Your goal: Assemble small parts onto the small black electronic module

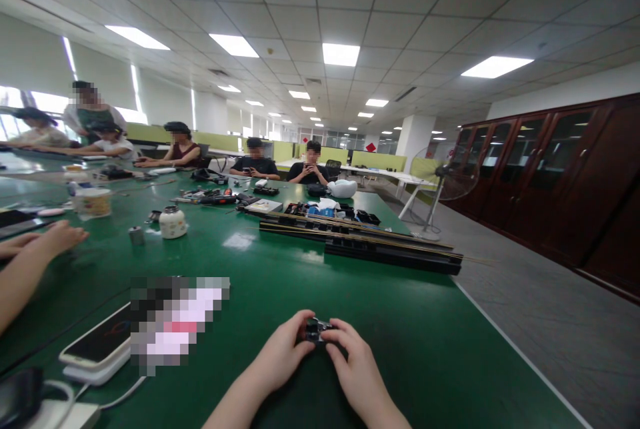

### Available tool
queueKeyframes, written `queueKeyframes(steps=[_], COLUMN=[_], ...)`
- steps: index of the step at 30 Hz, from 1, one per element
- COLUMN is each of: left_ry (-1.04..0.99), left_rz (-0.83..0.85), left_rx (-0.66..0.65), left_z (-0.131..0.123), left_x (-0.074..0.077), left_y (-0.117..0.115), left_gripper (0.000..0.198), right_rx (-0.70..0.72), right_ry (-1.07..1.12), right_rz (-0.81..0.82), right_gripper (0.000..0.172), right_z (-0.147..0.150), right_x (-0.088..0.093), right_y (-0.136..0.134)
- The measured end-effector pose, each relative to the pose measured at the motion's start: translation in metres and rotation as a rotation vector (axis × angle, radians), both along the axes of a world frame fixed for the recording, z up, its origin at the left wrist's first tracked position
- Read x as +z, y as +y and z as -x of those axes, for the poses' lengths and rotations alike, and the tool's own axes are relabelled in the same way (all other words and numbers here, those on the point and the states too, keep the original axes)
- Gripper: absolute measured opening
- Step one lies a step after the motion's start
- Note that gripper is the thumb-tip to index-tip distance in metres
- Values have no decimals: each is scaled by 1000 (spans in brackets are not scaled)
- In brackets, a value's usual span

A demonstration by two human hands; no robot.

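Note:
A small dark part with shiny metallic edges is held between my two hands, low over the green table. My left hand grips its left end between thumb and fingers. From the right, my right hand pinches the other end with thumb and fingertips. My fingers cover much of the part, so its exact kind does not show. To the left of my hands a phone lies on a white stand, beside a blurred-out patch.
Long black rails with thin brass-coloured rods lie across the table ahead. A white jar and a grey metal cylinder stand to the left. Another person's hands rest at far left. A standing fan is beyond the table's right edge.

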State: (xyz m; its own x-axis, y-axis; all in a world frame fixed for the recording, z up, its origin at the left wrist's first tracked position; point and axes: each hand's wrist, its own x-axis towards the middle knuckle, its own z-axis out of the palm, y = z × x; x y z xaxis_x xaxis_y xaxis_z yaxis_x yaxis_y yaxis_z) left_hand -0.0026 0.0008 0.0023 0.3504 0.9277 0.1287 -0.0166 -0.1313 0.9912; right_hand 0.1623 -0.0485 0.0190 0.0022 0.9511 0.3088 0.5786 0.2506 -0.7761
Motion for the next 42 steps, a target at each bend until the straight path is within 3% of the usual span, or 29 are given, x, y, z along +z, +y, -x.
queueKeyframes(steps=[7, 15, 33, 42], left_ry=[159, 81, 258, 661], left_rz=[-205, -148, -231, -301], left_rx=[85, 56, 43, 14], left_z=[2, 3, 5, 4], left_x=[5, 6, 5, 1], left_y=[0, -1, -2, -1], left_gripper=[37, 38, 38, 53], right_rx=[-1, -16, -26, -37], right_ry=[8, 68, 27, 8], right_rz=[-2, -56, 60, 100], right_gripper=[23, 34, 40, 41], right_z=[2, 2, 1, 1], right_x=[0, -4, -11, -12], right_y=[0, 1, 2, 3])
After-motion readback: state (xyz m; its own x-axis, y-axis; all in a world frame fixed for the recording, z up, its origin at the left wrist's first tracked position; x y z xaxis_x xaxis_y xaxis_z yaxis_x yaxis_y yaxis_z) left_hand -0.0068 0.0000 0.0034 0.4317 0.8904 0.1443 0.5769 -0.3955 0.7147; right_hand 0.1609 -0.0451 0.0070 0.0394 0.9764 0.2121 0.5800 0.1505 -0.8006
